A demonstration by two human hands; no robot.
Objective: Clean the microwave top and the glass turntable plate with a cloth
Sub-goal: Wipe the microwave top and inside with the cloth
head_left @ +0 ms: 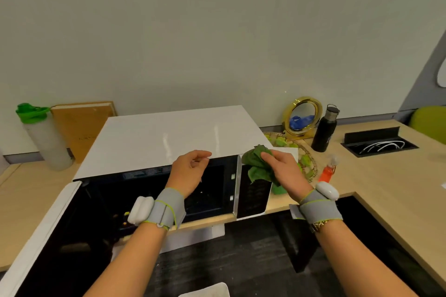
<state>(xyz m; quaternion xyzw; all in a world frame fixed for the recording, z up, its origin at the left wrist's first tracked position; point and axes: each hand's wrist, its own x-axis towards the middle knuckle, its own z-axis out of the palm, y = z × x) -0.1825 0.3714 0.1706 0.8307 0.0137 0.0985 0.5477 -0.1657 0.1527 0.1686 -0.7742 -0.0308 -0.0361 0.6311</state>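
Observation:
A white microwave stands on the wooden desk with its door swung open to the left, showing a dark cavity. My right hand holds a crumpled green cloth at the front right corner of the microwave top. My left hand hovers in front of the top's front edge, fingers loosely curled and holding nothing. To the right of the microwave lies a glass plate with green pieces on it, partly hidden by my right hand.
A translucent bottle with a green lid and a brown book stand left of the microwave. On the right are a gold round mirror, a black bottle, a small red spray bottle and a cable box.

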